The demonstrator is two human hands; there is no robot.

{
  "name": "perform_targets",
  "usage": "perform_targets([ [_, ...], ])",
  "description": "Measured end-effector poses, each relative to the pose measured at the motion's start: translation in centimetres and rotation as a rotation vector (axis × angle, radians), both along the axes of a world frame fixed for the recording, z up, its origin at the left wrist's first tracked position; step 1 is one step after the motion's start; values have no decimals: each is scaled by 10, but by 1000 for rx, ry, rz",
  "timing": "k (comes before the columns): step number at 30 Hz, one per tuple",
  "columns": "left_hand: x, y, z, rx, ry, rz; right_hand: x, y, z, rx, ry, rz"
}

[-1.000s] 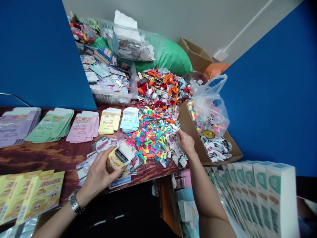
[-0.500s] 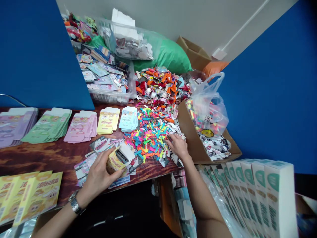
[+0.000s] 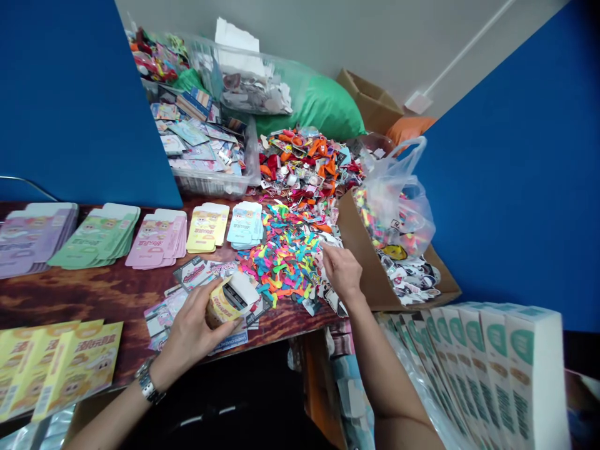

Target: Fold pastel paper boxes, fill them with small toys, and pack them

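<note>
My left hand point(image 3: 197, 328) is wrapped round a small yellow carton point(image 3: 225, 306), tilted with its top flap up. Something dark and flat shows inside the carton. Beneath it, printed cards point(image 3: 164, 312) lie loosely on the table. My right hand point(image 3: 343, 272) is over the right edge of a heap of small bright pieces point(image 3: 285, 256) that look like deflated balloons. Its fingers are pinched together beside white, sticker-like cutouts point(image 3: 330, 237). Whatever the fingertips hold, if anything, is hidden.
Flat purple, green, pink, yellow and blue cartons point(image 3: 157, 237) are lined up along the blue partition. Yellow boxes point(image 3: 77, 369) stand front left. Clear bins point(image 3: 215, 181) and a trinket pile point(image 3: 300, 162) lie behind; a cardboard box point(image 3: 360, 262) and white boxes point(image 3: 529, 375) are right.
My right hand has lifted slightly and drawn its fingers closer together at the pile's right edge. My left hand keeps the yellow carton in nearly the same place; the view shifted slightly.
</note>
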State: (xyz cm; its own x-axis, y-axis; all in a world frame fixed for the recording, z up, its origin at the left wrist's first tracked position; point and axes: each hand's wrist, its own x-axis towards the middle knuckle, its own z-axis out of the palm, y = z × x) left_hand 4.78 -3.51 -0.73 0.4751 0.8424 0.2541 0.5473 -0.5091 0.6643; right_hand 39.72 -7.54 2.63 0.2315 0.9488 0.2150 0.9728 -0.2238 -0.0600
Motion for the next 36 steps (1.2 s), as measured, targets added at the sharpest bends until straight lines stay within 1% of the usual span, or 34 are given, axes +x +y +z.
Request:
perform_targets([
  [2, 0, 0, 1, -5, 0, -4, -11, 6, 0, -50, 64, 108],
  [4, -1, -1, 0, -3, 0, -9, -17, 12, -2, -113, 115, 132],
  [6, -2, -1, -1, 2, -2, -7, -16, 20, -6, -153, 120, 76],
  [10, -2, -1, -1, 9, -10, -2, -11, 37, -12, -242, 71, -81],
  [12, -1, -1, 0, 10, -15, -10, -12, 43, -16, -280, 63, -119],
  [16, 0, -2, 2, 17, -17, -8, -19, 48, -21, -307, 88, -98],
  [19, 1, -2, 2, 17, -2, -3, -23, 48, -20, -297, 131, -64],
  [22, 4, 0, 1, 13, -2, -15, -21, 46, -11, -265, 202, -19],
  [26, 14, 5, -1, -3, -35, -22, -22, 42, 11, -220, 320, 31],
  [27, 17, 7, -1, 0, -42, -20, -25, 41, 17, -198, 378, 50],
  [29, 23, 11, -3, 14, -49, -15, -33, 38, 31, -131, 566, 106],
  [31, 28, 14, -6, 31, -45, -10, -46, 35, 45, -63, 783, 180],
  [32, 30, 15, -7, 40, -40, -9, -54, 34, 51, -55, 855, 220],
  [34, 34, 16, -7, 63, -27, -6, -72, 32, 60, -105, 867, 303],
  [36, 36, 16, -7, 90, -12, -3, -90, 31, 63, -170, 747, 385],
])
